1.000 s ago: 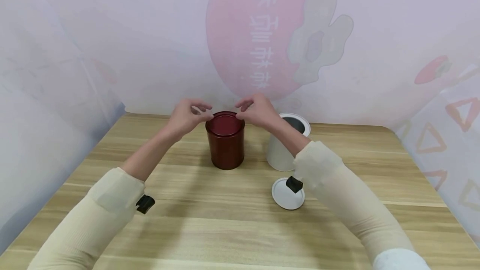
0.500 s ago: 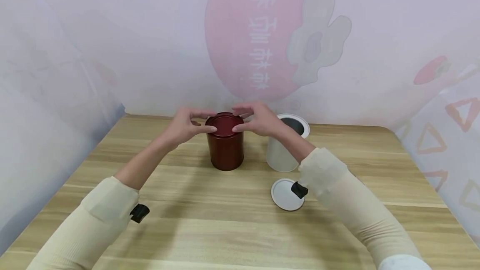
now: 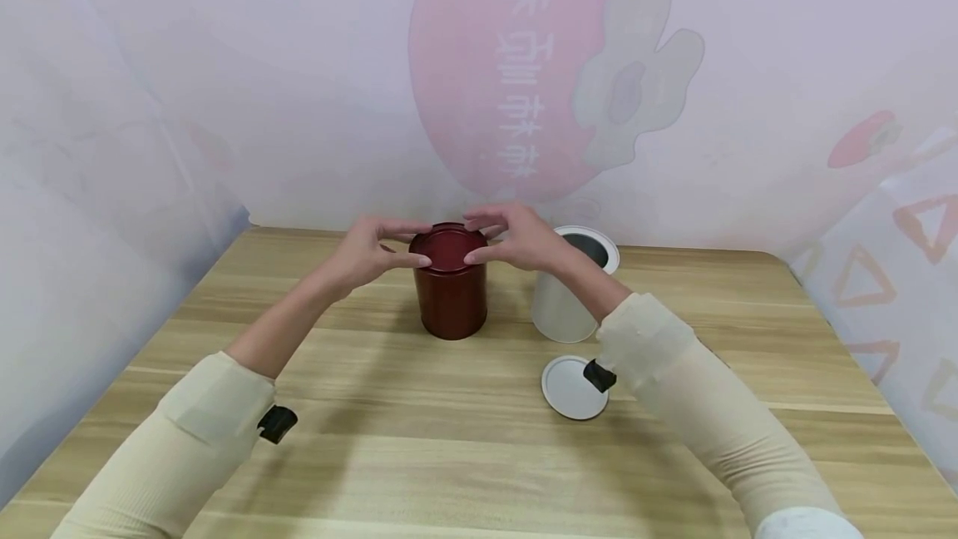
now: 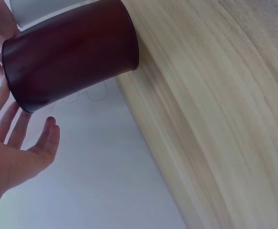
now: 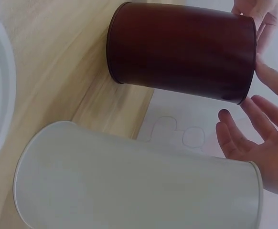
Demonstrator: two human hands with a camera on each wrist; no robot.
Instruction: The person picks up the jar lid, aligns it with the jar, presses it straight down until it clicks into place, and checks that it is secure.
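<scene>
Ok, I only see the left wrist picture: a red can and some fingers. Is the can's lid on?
Observer: Yes. The head view shows a red lid closing the red can.
Operator: Where's the other hand?
Observer: The right hand is at the lid's right edge with its fingers spread. The left hand is opposite it.
Operator: What else is there?
Observer: A white can stands open to the right of the red one. Its white lid lies flat on the table in front of it.

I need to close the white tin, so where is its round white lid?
In the head view the round white lid lies flat on the wooden table, just in front of the open white tin.
</scene>
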